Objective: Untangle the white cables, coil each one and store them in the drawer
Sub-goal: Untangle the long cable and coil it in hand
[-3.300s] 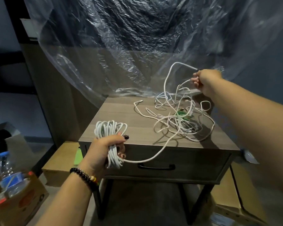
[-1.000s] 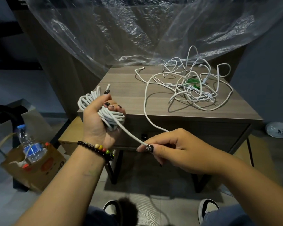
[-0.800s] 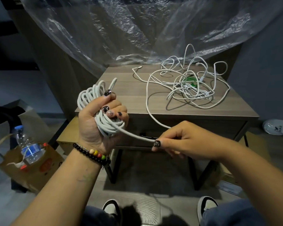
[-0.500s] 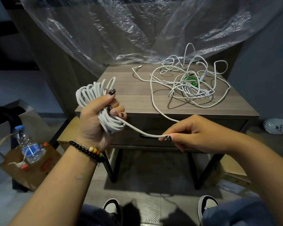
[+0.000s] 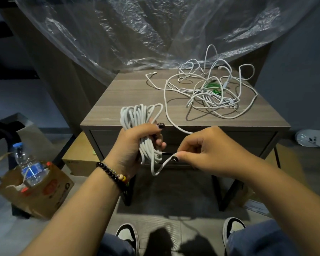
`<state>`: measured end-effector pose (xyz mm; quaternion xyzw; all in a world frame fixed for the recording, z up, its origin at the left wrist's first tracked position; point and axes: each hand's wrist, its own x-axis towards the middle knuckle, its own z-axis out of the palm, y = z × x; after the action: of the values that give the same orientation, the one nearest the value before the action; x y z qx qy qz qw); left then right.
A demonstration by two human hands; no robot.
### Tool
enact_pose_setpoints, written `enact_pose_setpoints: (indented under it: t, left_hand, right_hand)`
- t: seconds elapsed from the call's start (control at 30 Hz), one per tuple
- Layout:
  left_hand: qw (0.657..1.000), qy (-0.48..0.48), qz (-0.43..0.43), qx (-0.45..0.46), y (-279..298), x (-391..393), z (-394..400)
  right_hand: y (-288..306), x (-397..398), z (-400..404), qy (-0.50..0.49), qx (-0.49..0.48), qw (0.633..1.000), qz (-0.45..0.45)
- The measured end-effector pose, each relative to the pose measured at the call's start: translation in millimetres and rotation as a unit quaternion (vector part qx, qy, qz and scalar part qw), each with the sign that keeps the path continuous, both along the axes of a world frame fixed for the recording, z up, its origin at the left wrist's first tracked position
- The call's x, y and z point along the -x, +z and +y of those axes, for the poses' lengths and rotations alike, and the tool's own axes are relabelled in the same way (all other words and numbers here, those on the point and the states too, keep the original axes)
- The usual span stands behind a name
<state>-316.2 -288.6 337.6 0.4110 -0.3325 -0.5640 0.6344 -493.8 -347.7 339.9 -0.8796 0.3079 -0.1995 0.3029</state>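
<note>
Left hand (image 5: 135, 145) grips coil (image 5: 137, 117) — right hand (image 5: 207, 150) pinches strand.

Probably a home room mid-move: bedside table (image 5: 129, 100), plastic sheeting (image 5: 137, 30), cardboard boxes (image 5: 44, 189) on the floor

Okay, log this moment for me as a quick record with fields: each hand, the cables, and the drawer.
left hand: grips the coiled white cable
right hand: pinches the cable's loose strand just below the coil
tangled cables: piled on the nightstand top, one strand running to the right hand
drawer: closed
</note>
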Motion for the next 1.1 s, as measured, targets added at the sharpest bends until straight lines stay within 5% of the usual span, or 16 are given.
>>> enact_pose_setpoints:
  t: [0.3, 0.5, 0.77, 1.1]
  left_hand:
    - [0.987, -0.112, 0.04, -0.104, 5.1, 3.2, 3.3]
    - [0.988, -0.111, -0.017, -0.109, 15.0, 11.1, 10.8]
    - [0.983, -0.12, 0.021, -0.14, 7.8, 10.0, 8.5]
    - [0.963, -0.148, -0.193, -0.114, 7.0, 2.0, 4.1]
  right_hand:
    - [-1.7, 3.1, -3.9, -0.037, 0.11, 0.987, -0.108]
    - [1.0, 4.3, -4.6, -0.052, 0.161, 0.976, -0.133]
    - [1.2, 4.5, -5.9, -0.056, 0.202, 0.969, -0.134]
    - [3.9, 13.8, -14.7, 0.005, 0.216, 0.975, -0.048]
